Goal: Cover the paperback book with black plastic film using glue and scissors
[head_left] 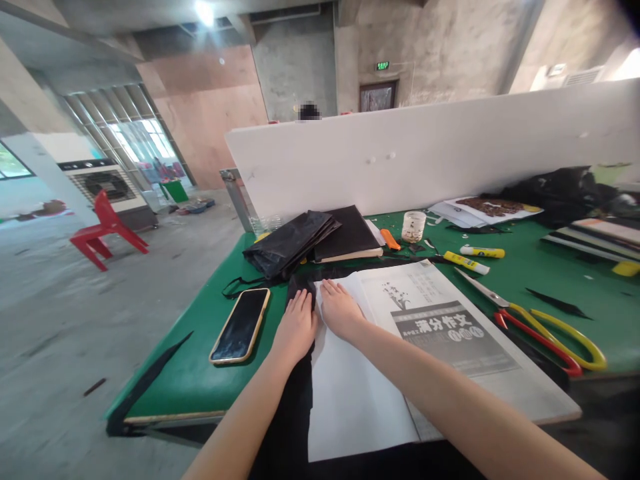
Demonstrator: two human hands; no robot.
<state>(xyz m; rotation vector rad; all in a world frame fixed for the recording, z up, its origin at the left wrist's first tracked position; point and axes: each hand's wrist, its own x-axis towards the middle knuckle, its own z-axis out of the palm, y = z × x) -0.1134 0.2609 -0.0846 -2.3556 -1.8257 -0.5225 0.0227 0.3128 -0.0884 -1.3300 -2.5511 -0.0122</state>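
Note:
An open book (pixel 500 390) with a printed grey title page lies in front of me, its blank white leaf (pixel 357 413) spread to the left. Beneath it is a black sheet (pixel 287 420), which shows along the leaf's left side. My left hand (pixel 296 325) lies flat on the black sheet by the leaf's edge, fingers stretched out. Beside it my right hand (pixel 341 310) presses flat on the leaf's upper left part, fingers extended. Neither hand grips anything. A phone (pixel 241 327) in a pale case lies left of my left hand.
Behind the book are a folded black sheet (pixel 290 243), a black-covered book (pixel 347 233), an orange cutter (pixel 390 239) and a clear cup (pixel 414 227). Glue sticks (pixel 467 263) and scissors (pixel 537 327) lie right. A white partition (pixel 425 153) borders the green table (pixel 175 380).

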